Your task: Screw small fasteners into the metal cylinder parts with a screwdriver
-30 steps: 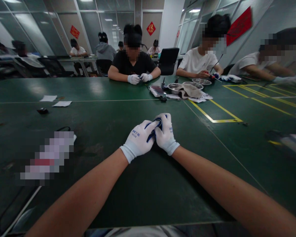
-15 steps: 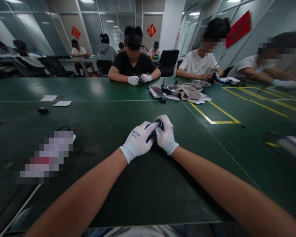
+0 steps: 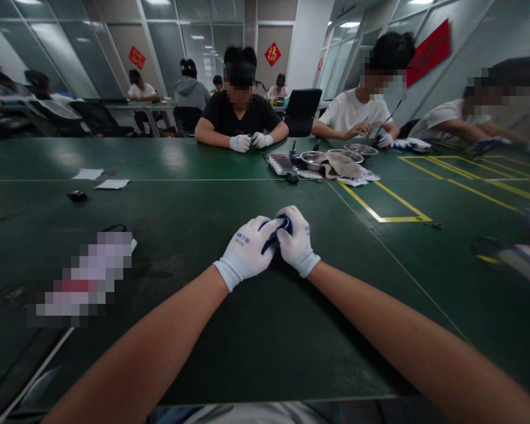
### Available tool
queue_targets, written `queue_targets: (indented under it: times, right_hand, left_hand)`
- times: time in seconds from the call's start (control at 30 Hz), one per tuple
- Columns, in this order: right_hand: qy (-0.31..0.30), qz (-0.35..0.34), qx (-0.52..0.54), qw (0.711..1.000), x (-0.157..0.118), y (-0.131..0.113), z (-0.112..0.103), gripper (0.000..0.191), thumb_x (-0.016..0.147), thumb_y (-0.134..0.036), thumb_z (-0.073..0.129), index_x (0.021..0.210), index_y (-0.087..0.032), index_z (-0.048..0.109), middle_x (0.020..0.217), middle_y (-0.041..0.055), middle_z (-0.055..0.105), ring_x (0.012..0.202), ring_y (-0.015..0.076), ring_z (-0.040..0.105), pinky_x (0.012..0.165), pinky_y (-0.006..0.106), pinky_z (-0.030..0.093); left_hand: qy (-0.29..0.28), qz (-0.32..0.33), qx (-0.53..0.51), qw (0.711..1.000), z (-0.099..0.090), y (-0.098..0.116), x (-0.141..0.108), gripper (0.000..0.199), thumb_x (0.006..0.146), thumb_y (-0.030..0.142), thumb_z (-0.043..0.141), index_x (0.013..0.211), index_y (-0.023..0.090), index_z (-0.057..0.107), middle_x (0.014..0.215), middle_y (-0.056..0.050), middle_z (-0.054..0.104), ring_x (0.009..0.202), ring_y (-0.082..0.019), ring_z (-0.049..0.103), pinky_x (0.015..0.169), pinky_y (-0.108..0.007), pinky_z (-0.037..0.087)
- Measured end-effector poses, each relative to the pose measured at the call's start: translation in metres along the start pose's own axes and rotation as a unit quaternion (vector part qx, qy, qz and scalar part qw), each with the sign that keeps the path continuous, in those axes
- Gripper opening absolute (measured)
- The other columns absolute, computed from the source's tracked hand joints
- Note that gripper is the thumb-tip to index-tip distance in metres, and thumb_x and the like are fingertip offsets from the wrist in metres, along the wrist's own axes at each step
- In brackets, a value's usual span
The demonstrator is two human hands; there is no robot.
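My left hand [image 3: 249, 246] and my right hand [image 3: 295, 240] meet over the middle of the green table [image 3: 229, 353]. Both wear white knit gloves with blue palms. The fingers of each are closed and bent towards the other hand. Between the fingertips shows a bit of a small dark thing with a thin, pale, curved edge [image 3: 287, 223]; the gloves hide most of it, and its kind cannot be made out.
Left lies a blurred pale slab [image 3: 90, 274] with a cable, beyond it a small black object [image 3: 76, 196] and white papers [image 3: 112, 184]. Metal bowls [image 3: 312, 159] and a grey cloth [image 3: 341, 165] stand ahead. Yellow tape [image 3: 397, 219] marks the right. Co-workers sit opposite and to the right.
My hands stay in nearly the same place and pose. To the right, the co-workers in white shirts have shifted their hands. The view has moved very slightly.
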State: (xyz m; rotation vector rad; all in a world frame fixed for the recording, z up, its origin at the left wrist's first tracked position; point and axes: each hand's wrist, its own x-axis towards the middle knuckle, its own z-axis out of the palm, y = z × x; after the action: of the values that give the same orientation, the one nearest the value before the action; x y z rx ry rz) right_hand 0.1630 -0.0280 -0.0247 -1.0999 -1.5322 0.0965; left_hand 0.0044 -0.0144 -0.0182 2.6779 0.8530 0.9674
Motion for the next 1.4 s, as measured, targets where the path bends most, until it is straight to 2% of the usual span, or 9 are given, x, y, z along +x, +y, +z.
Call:
queue_targets:
  times: [1.03,1.23,1.4]
  right_hand:
    - [-0.005,0.012,-0.002,1.0,-0.0003,0.0023,0.0018,0.009,0.074,-0.019,0.049,0.08,-0.025,0.051,0.081,0.0036,0.056,0.076,0.0227,0.055,0.067,0.037,0.046]
    - [0.002,0.007,0.002,1.0,-0.0002,0.0022,0.0022,0.008,0.075,-0.019,0.049,0.08,-0.025,0.051,0.08,0.0036,0.056,0.075,0.0226,0.055,0.066,0.038,0.046]
    - [-0.002,0.01,0.001,1.0,0.0,0.0023,0.0017,0.009,0.075,-0.019,0.049,0.081,-0.025,0.052,0.081,0.0037,0.057,0.076,0.0226,0.055,0.066,0.037,0.046]
  left_hand:
    - [-0.006,-0.012,0.002,1.0,-0.0005,0.0005,0.0005,0.05,0.092,0.017,0.058,0.142,0.02,0.057,0.126,-0.012,0.065,0.113,-0.03,0.065,0.102,-0.051,0.058]
    - [-0.009,-0.012,0.002,1.0,-0.0007,0.0008,0.0006,0.05,0.092,0.018,0.058,0.142,0.017,0.057,0.126,-0.015,0.064,0.113,-0.031,0.065,0.102,-0.052,0.058]
    - [-0.009,-0.013,0.0,1.0,0.0,0.0004,0.0003,0.05,0.093,0.019,0.059,0.142,0.021,0.056,0.127,-0.013,0.064,0.114,-0.03,0.065,0.102,-0.052,0.058]
